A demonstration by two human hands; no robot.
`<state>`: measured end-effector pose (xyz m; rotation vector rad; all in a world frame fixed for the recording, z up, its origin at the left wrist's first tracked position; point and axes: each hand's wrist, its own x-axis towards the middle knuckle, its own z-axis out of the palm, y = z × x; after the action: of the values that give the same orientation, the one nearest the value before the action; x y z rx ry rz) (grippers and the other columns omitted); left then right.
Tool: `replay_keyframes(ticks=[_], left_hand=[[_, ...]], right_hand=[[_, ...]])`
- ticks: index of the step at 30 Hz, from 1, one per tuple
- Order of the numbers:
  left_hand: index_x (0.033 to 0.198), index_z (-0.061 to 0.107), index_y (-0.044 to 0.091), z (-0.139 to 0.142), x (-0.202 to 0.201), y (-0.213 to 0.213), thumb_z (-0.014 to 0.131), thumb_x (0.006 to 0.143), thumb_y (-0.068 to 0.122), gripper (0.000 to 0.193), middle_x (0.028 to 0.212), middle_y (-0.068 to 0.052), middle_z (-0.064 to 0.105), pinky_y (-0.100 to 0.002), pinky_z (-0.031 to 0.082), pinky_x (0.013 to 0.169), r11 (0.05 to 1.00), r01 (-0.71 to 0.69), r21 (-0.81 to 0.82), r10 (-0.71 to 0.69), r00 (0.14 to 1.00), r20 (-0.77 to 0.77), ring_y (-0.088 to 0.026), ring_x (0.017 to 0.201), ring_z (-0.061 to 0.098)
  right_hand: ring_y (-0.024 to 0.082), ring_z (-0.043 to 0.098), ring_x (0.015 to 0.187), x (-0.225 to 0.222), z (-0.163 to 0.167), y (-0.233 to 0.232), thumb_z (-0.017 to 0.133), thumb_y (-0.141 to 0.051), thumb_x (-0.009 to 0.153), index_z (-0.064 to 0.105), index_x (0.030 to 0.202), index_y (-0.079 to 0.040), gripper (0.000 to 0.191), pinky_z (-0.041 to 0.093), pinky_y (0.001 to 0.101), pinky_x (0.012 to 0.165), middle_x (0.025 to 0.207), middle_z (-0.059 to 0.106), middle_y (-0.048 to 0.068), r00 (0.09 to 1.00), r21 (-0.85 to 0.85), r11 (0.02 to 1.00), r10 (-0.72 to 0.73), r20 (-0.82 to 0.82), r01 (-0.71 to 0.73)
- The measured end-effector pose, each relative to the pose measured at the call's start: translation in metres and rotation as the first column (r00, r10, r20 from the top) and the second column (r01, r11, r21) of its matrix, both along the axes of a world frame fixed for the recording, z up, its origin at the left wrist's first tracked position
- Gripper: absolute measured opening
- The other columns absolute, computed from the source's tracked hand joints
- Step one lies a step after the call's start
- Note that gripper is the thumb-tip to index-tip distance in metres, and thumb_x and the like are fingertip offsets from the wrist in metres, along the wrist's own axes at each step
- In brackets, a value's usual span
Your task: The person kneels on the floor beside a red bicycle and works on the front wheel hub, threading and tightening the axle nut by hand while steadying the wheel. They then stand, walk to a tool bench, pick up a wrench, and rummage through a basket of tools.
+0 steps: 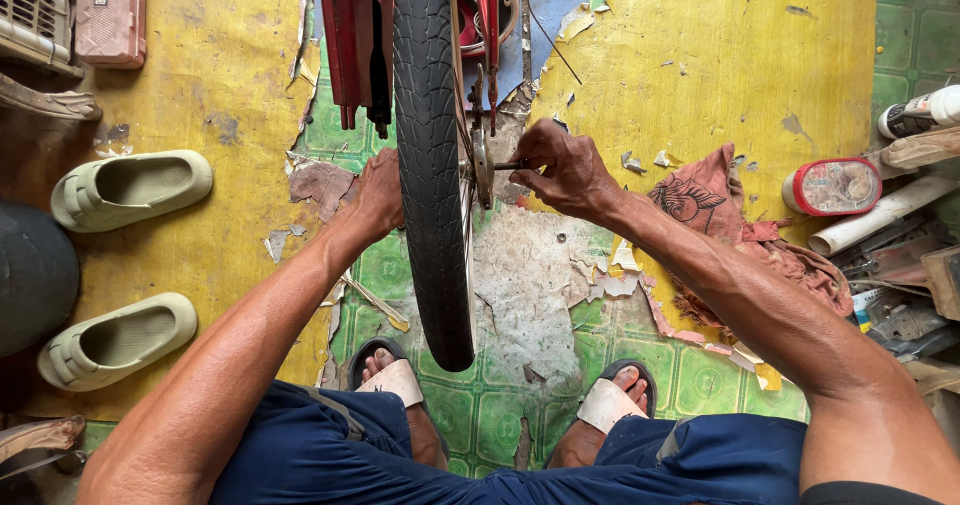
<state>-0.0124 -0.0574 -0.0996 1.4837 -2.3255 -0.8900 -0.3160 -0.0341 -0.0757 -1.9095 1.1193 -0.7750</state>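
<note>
A black bicycle tyre point(432, 155) stands upright in front of me, mounted in a red frame point(356, 35). My left hand point(375, 197) rests against the tyre's left side, partly hidden behind it. My right hand point(562, 170) is closed on a small dark tool or axle part point(508, 166) at the wheel hub point(481, 168) on the tyre's right side. My two feet in sandals point(392, 369) stand on either side of the wheel's lower end.
A pair of pale green clogs point(130, 187) lies at the left beside a dark round object point(35, 273). A reddish rag point(735, 227), a red-rimmed tin point(832, 186), a white tube point(880, 215) and scattered tools point(900, 285) lie at the right. The yellow floor covering point(700, 55) is peeling.
</note>
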Motion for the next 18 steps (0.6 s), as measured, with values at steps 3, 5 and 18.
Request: replay_keyframes(ticks=[3,5,18], left_hand=[[0.089,0.065,-0.002,0.000,0.001,0.000,0.068,0.087,0.023,0.025,0.084,-0.025,0.066,-0.053,0.050,0.068,0.999,0.017,-0.034,-0.017,1.000,-0.022,-0.048,0.076,0.063],[0.089,0.064,-0.002,0.000,0.003,0.001,0.068,0.087,0.023,0.025,0.082,-0.025,0.065,-0.053,0.049,0.067,1.000,0.003,0.004,-0.003,0.999,-0.045,-0.045,0.072,0.063],[0.085,0.063,-0.003,-0.006,0.004,-0.001,0.070,0.085,0.022,0.026,0.080,-0.025,0.064,-0.052,0.049,0.066,0.998,0.038,-0.049,-0.040,0.999,-0.030,-0.045,0.071,0.061]], right_hand=[[0.017,0.079,0.085,0.001,-0.002,0.002,0.080,-0.005,0.090,0.064,0.103,-0.001,0.021,0.064,0.0295,0.071,0.093,0.079,0.013,0.999,0.014,1.000,-0.025,0.021,0.025],[0.015,0.078,0.083,0.001,-0.003,0.004,0.079,-0.005,0.090,0.068,0.103,0.000,0.018,0.064,0.0280,0.067,0.093,0.079,0.012,0.997,0.079,0.996,-0.054,0.047,0.050],[0.016,0.078,0.090,-0.001,-0.010,0.010,0.072,-0.004,0.097,0.067,0.113,0.005,0.019,0.066,0.0262,0.069,0.098,0.079,0.012,0.986,0.149,0.988,-0.057,0.157,0.033]])
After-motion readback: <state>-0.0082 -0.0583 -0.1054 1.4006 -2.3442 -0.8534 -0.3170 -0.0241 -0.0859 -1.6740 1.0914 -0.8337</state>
